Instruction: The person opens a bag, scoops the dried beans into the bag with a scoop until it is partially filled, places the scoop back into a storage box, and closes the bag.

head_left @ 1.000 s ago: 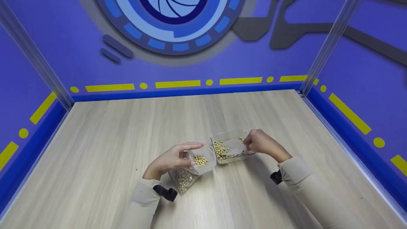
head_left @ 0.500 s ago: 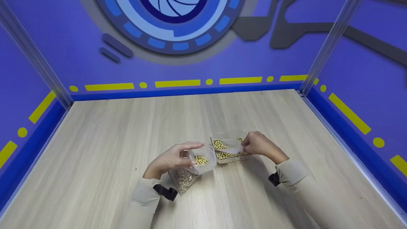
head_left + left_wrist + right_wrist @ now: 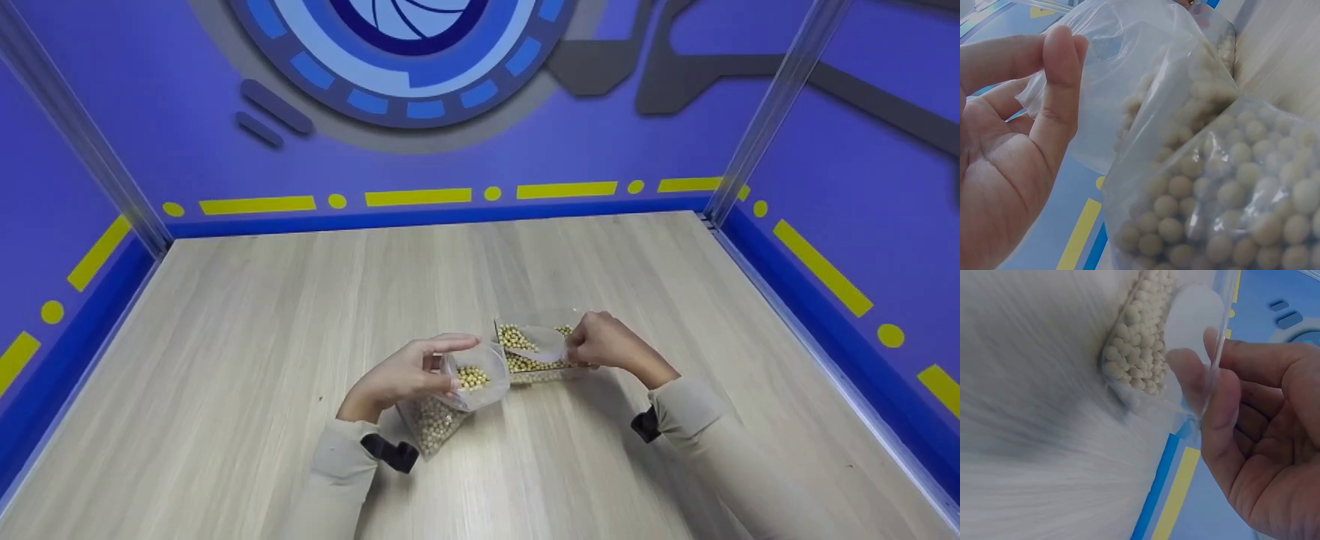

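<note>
My left hand [image 3: 405, 371] holds the mouth of a clear plastic bag [image 3: 435, 426] spread toward the right; thumb and fingers pinch its film. Round pale-yellow beans fill the bag's lower part and also show inside its mouth. Just right of the bag stands a clear rectangular container [image 3: 551, 377], with more such beans [image 3: 514, 337] in it. My right hand [image 3: 611, 345], at the container's right side, pinches a whitish translucent scoop [image 3: 543, 342]. The scoop's blade lies tilted among the beans; in the right wrist view its rounded white end [image 3: 1193, 318] shows, and its handle is hidden by the fingers.
The pale wooden tabletop [image 3: 300, 300] extends around the bag and container. Blue-purple panels [image 3: 420, 165] with yellow markings enclose its back and both sides. A black wrist strap [image 3: 390, 454] sits on each sleeve.
My right hand has moved slightly left and down, and the scoop has tilted and sunk lower into the beans. The container has shifted slightly left. My left hand and the bag look unchanged.
</note>
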`<action>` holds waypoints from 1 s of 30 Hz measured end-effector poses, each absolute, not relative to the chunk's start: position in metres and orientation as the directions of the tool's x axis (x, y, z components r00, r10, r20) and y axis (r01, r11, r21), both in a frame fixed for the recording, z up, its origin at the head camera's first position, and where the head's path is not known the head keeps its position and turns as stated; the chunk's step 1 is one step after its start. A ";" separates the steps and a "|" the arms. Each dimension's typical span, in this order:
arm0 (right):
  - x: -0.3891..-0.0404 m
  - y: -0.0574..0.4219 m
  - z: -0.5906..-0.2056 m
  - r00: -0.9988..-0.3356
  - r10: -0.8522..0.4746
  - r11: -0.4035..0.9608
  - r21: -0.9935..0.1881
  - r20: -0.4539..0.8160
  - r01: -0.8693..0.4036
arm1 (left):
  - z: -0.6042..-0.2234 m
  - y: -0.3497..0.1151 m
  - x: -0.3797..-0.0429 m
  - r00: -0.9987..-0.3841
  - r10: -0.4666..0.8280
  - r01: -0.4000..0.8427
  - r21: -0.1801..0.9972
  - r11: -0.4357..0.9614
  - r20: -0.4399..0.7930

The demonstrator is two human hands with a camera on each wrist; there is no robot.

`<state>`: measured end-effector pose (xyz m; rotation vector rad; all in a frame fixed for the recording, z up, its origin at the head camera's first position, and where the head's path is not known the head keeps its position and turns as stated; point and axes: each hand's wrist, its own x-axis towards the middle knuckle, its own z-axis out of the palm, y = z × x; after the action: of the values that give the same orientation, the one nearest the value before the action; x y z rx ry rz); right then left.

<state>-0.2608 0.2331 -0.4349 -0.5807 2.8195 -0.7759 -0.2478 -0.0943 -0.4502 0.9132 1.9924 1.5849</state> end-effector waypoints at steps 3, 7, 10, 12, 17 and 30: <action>-0.260 0.232 -0.438 -0.916 -0.401 0.791 -0.503 0.003 -0.348 | -0.450 -0.095 -0.248 -0.689 0.721 0.232 0.964 0.131 0.068; -0.258 0.231 -0.440 -0.920 -0.389 0.790 -0.494 0.053 -0.363 | -0.449 -0.095 -0.248 -0.692 0.718 0.241 0.960 0.143 0.067; -0.257 0.230 -0.442 -0.921 -0.382 0.790 -0.489 0.079 -0.369 | -0.448 -0.095 -0.248 -0.690 0.720 0.257 0.955 0.150 0.072; -0.256 0.230 -0.444 -0.921 -0.379 0.791 -0.484 0.092 -0.374 | -0.449 -0.095 -0.248 -0.687 0.723 0.245 0.960 0.137 0.072; -0.256 0.231 -0.447 -0.906 -0.404 0.792 -0.446 0.129 -0.417 | -0.450 -0.094 -0.247 -0.684 0.728 0.169 0.982 0.088 0.053; -0.264 0.238 -0.449 -0.857 -0.494 0.719 -0.487 0.143 -0.496 | -0.450 -0.096 -0.246 -0.702 0.710 0.187 0.976 0.109 0.056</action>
<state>-0.2637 0.2381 -0.4486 -0.8396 2.9156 -0.8264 -0.2459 -0.0957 -0.4496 0.8717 1.9637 1.6251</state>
